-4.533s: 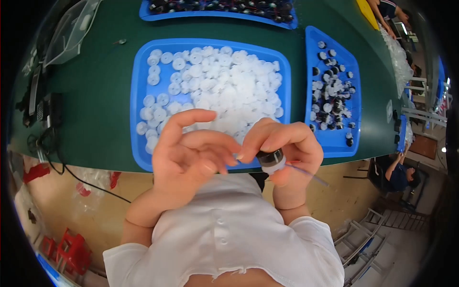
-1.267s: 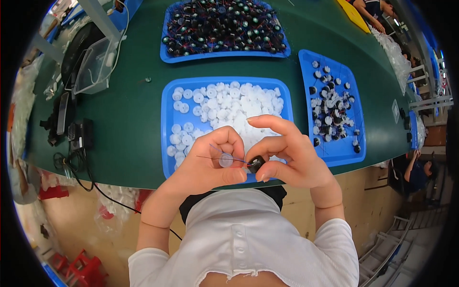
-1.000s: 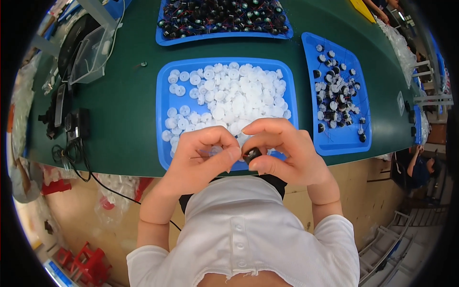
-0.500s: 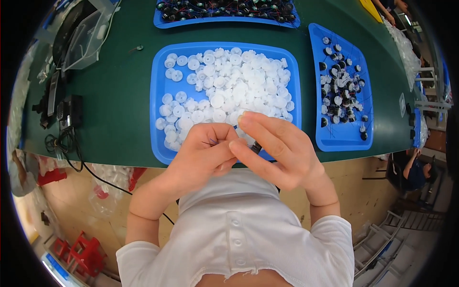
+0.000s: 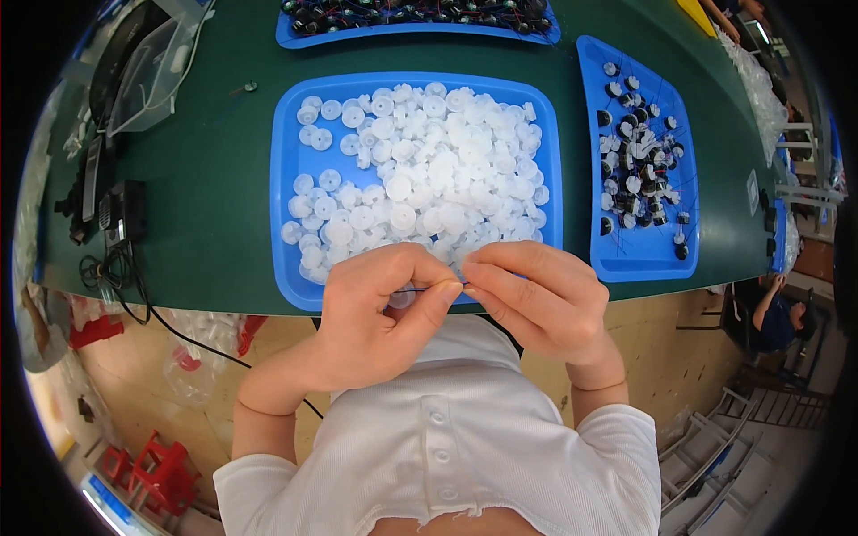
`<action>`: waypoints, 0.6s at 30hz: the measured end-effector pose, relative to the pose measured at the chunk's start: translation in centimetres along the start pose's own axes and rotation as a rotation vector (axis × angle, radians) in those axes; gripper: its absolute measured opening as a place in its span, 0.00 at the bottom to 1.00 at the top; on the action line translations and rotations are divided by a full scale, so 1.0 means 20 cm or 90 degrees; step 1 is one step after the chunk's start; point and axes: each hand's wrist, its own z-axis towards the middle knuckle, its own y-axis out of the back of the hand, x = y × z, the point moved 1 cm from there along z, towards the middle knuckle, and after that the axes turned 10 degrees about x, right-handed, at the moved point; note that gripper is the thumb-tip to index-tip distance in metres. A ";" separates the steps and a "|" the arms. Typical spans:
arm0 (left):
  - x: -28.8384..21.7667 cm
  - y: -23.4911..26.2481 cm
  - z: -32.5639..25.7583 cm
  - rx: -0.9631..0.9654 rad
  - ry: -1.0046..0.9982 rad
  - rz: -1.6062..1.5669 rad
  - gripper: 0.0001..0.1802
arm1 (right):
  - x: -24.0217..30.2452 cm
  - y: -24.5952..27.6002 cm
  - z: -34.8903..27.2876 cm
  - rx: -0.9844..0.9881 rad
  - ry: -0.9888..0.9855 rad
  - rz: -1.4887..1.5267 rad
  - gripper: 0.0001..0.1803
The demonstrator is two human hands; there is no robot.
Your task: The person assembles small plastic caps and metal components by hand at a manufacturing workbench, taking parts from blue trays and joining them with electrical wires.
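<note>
While the left hand (image 5: 380, 313) pinches a thin wire (image 5: 411, 289) between thumb and forefinger, a white cap (image 5: 401, 300) sits in its curled fingers, partly hidden. The right hand (image 5: 545, 299) is just beside it, fingertips drawn close at the wire; whether they clamp it cannot be told. Both hands are over the near edge of a blue tray (image 5: 281, 179) heaped with white discs (image 5: 447, 170). On the right, another tray (image 5: 643, 265) holds black-and-white motors (image 5: 645, 179); all rests on a green table (image 5: 206, 179).
</note>
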 end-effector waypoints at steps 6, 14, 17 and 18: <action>0.08 0.08 0.00 -0.015 0.173 -0.443 0.08 | -0.02 0.02 0.00 -0.009 -0.068 -0.023 0.08; 0.03 0.10 -0.01 -0.072 0.083 -0.514 0.15 | -0.02 0.00 -0.06 -0.071 -0.284 0.437 0.02; 0.09 0.10 -0.02 -0.072 -0.031 -0.477 0.15 | 0.01 -0.01 -0.02 -0.045 -0.260 0.443 0.02; 0.12 0.10 -0.03 -0.043 -0.120 -0.442 0.15 | 0.01 -0.01 -0.01 -0.028 -0.240 0.419 0.02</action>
